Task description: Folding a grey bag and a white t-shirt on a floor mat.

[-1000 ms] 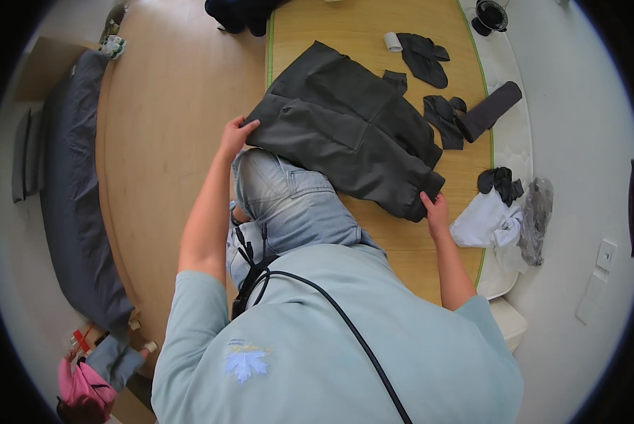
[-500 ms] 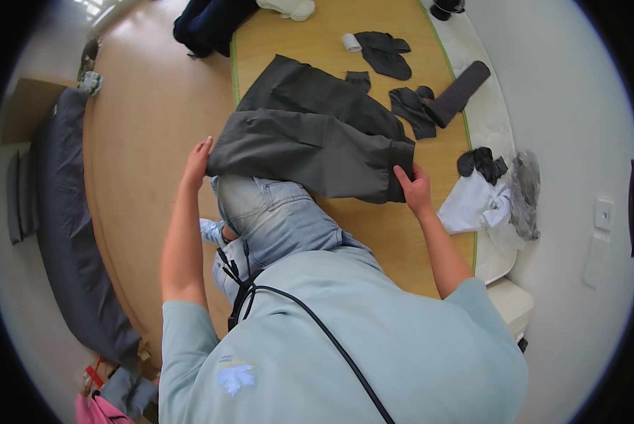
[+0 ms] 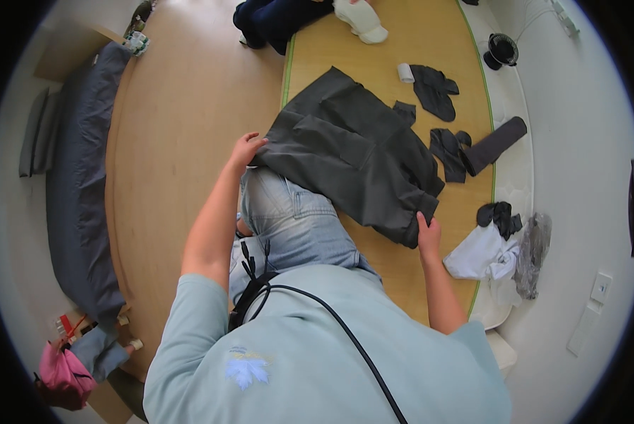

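Note:
Dark grey trousers (image 3: 345, 148) with a patch pocket and gathered cuffs lie spread over the yellow mat in front of me, their near edge reaching over my jeans. At the left edge of the cloth, my left hand (image 3: 248, 148) pinches a corner, one finger slightly raised. My right hand (image 3: 429, 232) grips the cuff end at the lower right, thumb on top and the other fingers partly hidden.
Dark folded socks (image 3: 433, 92), more small dark pieces (image 3: 449, 154) and a dark roll (image 3: 497, 145) lie beyond the trousers. White cloth (image 3: 476, 253) and clear plastic (image 3: 532, 254) are by the right wall. Another person's dark-clothed legs (image 3: 278, 21) show at the far edge.
The trousers' upper leg, earlier lying folded apart from the other, now spreads flatter over it. Both hands keep to its ends; the whole view has shifted.

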